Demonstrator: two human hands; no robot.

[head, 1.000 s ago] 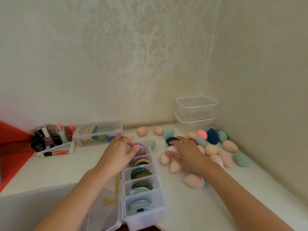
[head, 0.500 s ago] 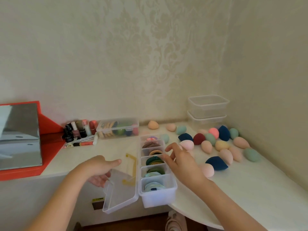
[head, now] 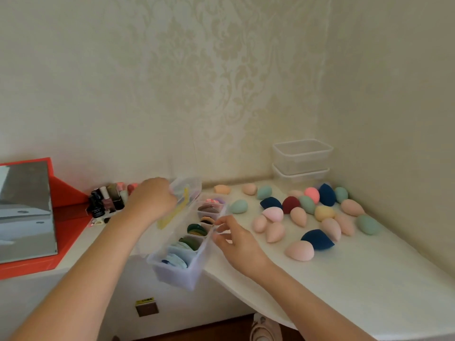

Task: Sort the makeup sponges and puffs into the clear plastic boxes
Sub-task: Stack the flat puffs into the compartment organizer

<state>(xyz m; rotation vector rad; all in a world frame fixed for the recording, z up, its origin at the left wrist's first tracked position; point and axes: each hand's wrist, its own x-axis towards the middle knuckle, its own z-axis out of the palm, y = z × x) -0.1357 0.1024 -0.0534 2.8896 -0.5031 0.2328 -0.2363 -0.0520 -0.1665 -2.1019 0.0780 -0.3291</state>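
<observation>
In the middle of the frame a long clear box (head: 183,247) with a row of compartments stands on the white table (head: 344,279), its near end over the table edge. The compartments hold flat round puffs (head: 197,228) in green, blue, brown and pink. The left hand (head: 150,200) is closed on the clear lid (head: 184,193) of this box and holds it raised and tilted above the far left side; a yellow clasp (head: 172,215) hangs on the lid. The right hand (head: 236,239) is at the right wall of the box, fingers (head: 221,227) bent and touching the rim; I cannot tell if they really pinch it.

To the right of the box many egg-shaped sponges (head: 299,216) lie loose on the table, in pink, peach, green, yellow, dark blue and dark red. Two clear tubs (head: 302,156) stand stacked in the corner, in the upper right. At the left, some small bottles (head: 105,201) stand near the wall, and a mirror with red frame (head: 24,212) is at the left edge.
</observation>
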